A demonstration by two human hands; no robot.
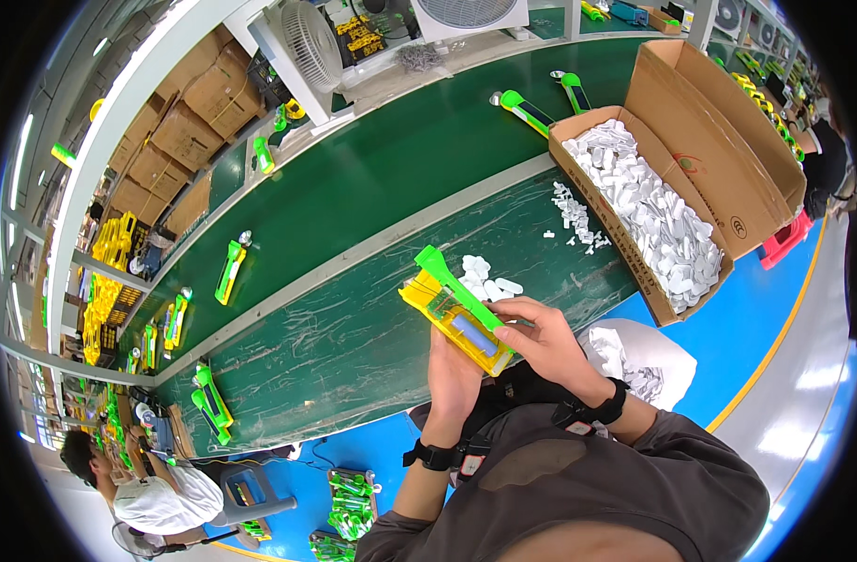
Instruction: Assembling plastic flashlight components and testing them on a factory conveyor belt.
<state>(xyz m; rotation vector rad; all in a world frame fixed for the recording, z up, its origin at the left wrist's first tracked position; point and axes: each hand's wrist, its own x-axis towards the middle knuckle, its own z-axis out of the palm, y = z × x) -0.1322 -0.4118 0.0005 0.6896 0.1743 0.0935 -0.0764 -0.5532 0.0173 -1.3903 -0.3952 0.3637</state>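
left hand [455, 379] cupped the open yellow housing [417, 296] from below; right hand [541, 339] held the lower end of its green cover [458, 288], thumb and fingers drawn in close. housing sat tilted, above the near part of the green workbench [344, 361]. inside: blue cylindrical cell [473, 335], small circuit board [442, 302], thin wires. my judgement: a steeper tilt could spill the cell if it was loose; cover pressed onto stray wires could pinch them. white tabs [485, 279] lay just beyond, scatterable by a knuckle. farther right, open carton [602, 223] of white pieces.
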